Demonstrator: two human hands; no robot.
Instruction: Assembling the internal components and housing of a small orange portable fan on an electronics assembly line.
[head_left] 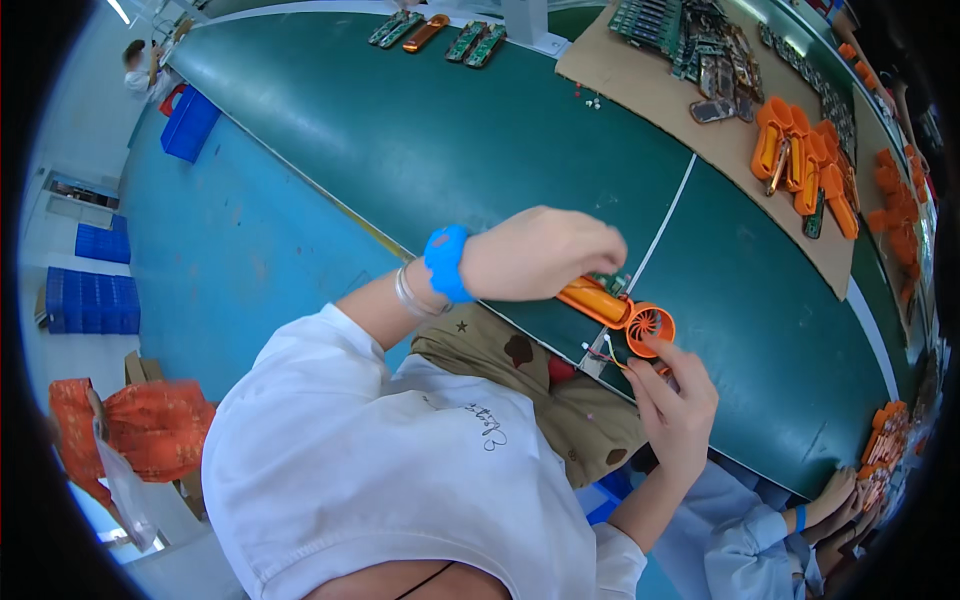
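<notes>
My left hand (545, 252), with a blue band on its wrist, is closed over the handle end of an orange handheld fan (620, 310) at the near edge of the green conveyor belt (450, 150). A small green circuit board (608, 283) shows by the fingers. My right hand (675, 400) pinches the fan's round orange head, with thin wires (600, 352) hanging just left of it.
A brown cardboard sheet (640, 95) across the belt carries several orange fan shells (805, 165) and green circuit boards (690, 35). More boards (440, 35) lie at the far end. Another person's hands (845, 495) work at lower right. Blue crates (95, 300) stand on the floor at left.
</notes>
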